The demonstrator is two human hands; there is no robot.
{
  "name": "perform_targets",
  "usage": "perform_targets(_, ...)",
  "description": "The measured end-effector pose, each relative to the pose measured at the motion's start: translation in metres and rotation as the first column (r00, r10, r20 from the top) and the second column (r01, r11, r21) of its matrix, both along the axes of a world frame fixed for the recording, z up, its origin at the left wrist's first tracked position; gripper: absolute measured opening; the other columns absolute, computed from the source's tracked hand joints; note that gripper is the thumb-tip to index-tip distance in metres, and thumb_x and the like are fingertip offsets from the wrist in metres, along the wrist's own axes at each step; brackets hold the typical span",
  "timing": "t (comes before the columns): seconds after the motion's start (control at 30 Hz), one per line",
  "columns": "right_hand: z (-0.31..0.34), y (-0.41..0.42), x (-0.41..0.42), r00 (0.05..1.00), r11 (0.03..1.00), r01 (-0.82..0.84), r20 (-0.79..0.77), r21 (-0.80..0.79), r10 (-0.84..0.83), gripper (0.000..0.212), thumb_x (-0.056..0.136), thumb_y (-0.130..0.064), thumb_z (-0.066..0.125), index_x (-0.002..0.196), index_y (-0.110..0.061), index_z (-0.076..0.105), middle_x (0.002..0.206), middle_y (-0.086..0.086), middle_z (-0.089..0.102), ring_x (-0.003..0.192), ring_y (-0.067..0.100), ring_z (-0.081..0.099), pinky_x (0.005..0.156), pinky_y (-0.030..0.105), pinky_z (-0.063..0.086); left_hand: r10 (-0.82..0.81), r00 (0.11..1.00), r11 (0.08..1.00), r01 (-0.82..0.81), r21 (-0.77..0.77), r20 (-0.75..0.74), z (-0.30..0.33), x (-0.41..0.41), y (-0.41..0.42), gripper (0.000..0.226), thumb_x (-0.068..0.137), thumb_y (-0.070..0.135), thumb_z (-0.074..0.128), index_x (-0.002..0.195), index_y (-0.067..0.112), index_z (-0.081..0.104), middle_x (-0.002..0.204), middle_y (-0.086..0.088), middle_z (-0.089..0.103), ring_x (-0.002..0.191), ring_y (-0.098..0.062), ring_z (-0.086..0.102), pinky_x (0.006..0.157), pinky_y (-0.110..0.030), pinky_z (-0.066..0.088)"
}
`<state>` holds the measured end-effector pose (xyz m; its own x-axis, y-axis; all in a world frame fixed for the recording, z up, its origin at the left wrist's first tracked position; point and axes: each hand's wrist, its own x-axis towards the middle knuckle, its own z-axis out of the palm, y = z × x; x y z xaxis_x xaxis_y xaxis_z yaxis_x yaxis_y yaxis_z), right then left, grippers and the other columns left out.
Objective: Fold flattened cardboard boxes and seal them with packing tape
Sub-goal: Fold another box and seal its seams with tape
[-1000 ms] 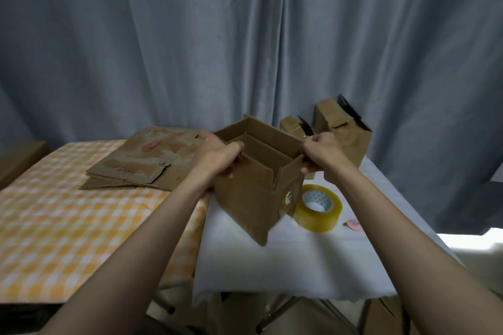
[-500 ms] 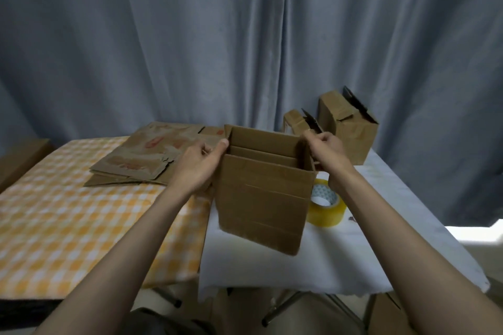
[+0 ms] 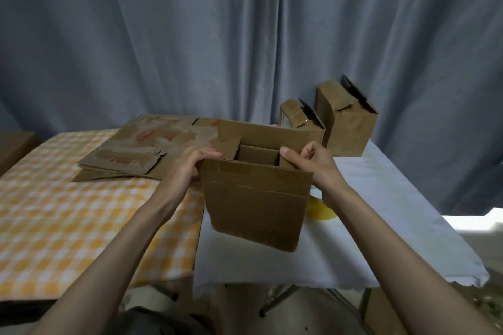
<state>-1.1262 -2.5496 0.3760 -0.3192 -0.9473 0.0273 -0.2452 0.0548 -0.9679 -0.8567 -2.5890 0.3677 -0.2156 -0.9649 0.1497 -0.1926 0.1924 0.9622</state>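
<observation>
Hands: I see left hand (image 3: 187,168) and right hand (image 3: 313,163) gripping open cardboard box (image 3: 255,204) rim; red print on flat cardboard (image 3: 141,152) unreadable.

Single head-worn wide-angle view, looking forward and down from close above both forearms at the tabletop (image 3: 381,198) edge, facing a grey curtain (image 3: 245,35) right behind, floor visible below.

A grey-blue curtain (image 3: 245,35) hangs in folds across the whole far side in front of you. To your left stands a table with an orange checked cloth (image 3: 68,212), to your right one draped in white cloth (image 3: 381,212). Bright light shows at the far right.
</observation>
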Motion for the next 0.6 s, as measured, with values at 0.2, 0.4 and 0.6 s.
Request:
perform_targets(0.2,-0.018,-0.001,-0.003,0.992,0.999,0.019,0.123,-0.040,-0.014,0.038,0.083,-0.029,0.081,0.095,-0.019,0.046,0.091,0.005,0.057,0.081,0.018,0.058,0.060,0.025,0.048,0.007,1.000,0.999,-0.008,0.049,0.017,0.001,-0.002,0.003,0.037,0.103,0.049,0.041,0.107,0.030,0.072,0.111,0.014,0.067,0.107,-0.001,0.063,0.087,-0.024,0.050)
perform_targets(0.4,-0.013,0.005,-0.015,0.995,0.985,-0.055,0.071,-0.162,0.068,0.036,0.100,-0.025,0.058,0.133,-0.038,0.052,0.133,-0.004,0.056,0.120,0.016,0.056,0.096,0.032,0.050,0.029,0.999,0.999,-0.031,-0.033,-0.036,-0.005,0.001,0.010,0.031,0.092,0.047,0.059,0.116,0.028,0.065,0.105,0.015,0.069,0.101,-0.006,0.065,0.081,-0.023,0.054)
perform_targets(0.6,-0.006,0.012,-0.016,0.994,0.991,-0.030,0.103,-0.127,0.043,0.030,0.105,-0.042,0.043,0.111,-0.028,0.068,0.113,-0.007,0.069,0.114,0.012,0.060,0.099,0.037,0.047,0.103,0.994,0.993,-0.104,-0.049,-0.026,-0.008,-0.006,0.002,0.053,0.081,0.045,0.073,0.130,0.033,0.057,0.123,0.013,0.060,0.104,0.000,0.062,0.081,-0.022,0.053)
